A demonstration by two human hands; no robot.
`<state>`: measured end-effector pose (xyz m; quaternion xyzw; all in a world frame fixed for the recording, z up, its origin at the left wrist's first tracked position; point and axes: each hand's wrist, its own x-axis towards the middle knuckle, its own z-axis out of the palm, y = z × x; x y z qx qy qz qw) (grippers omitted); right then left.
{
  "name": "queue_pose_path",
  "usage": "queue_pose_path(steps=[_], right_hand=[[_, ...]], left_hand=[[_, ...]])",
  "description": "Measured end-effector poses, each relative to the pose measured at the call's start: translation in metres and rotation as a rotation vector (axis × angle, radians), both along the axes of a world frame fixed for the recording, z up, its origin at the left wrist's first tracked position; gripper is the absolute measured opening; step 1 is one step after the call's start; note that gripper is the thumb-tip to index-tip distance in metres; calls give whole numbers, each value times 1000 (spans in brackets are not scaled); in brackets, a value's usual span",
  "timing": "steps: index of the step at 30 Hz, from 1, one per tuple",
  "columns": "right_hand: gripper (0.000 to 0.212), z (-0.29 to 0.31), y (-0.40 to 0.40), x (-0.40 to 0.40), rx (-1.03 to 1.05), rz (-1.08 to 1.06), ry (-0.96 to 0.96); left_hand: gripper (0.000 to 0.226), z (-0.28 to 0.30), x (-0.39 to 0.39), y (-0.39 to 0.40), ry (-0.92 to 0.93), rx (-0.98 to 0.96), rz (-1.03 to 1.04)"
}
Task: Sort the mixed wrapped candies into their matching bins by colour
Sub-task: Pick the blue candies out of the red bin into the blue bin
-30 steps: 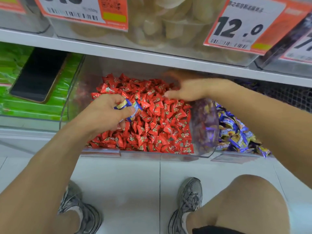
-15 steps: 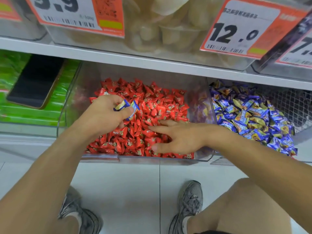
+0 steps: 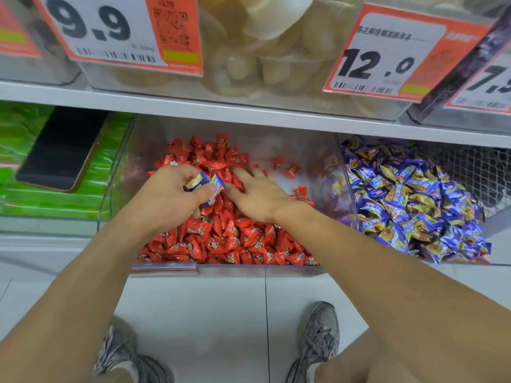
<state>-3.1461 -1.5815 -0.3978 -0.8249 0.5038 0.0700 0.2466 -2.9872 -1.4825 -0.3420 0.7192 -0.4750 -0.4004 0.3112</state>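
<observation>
Right hand (image 3: pixel 260 194) slid beside left grip (image 3: pixel 177 194) holding blue candies (image 3: pixel 206 185).

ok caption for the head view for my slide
Left hand holds blue-wrapped candies over the red candy bin while the right hand sifts the red candies.

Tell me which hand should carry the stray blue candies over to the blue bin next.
Probably the left hand: it already grips the blue-and-yellow candies above the red candy bin. The right hand lies nearer the blue candy bin but rests open on the red candies, holding nothing.
</observation>
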Motion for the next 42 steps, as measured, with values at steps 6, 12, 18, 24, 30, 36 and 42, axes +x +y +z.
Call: queue_pose_path(steps=[6,12,18,24,30,36,42], right_hand=[[66,39,15,-38,34,218,227],[61,51,-6,13,-170,314,43],[58,24,-14,12,-81,426,198],[66,73,-14,-26,-85,389,636],[88,45,-8,38,-64,446,132],[63,25,0,31,-89,584,288],[41,60,-14,20,-109,551,233]], left_hand=[[12,3,-4,-1,-18,2,-18],[17,5,5,10,-156,-30,30],[14,-3,20,16,-368,-16,87],[8,-14,15,19,-419,64,20],[2,-15,13,26,-459,180,-52],[8,-6,13,32,-484,214,-91],[18,-6,7,36,-492,240,-114]])
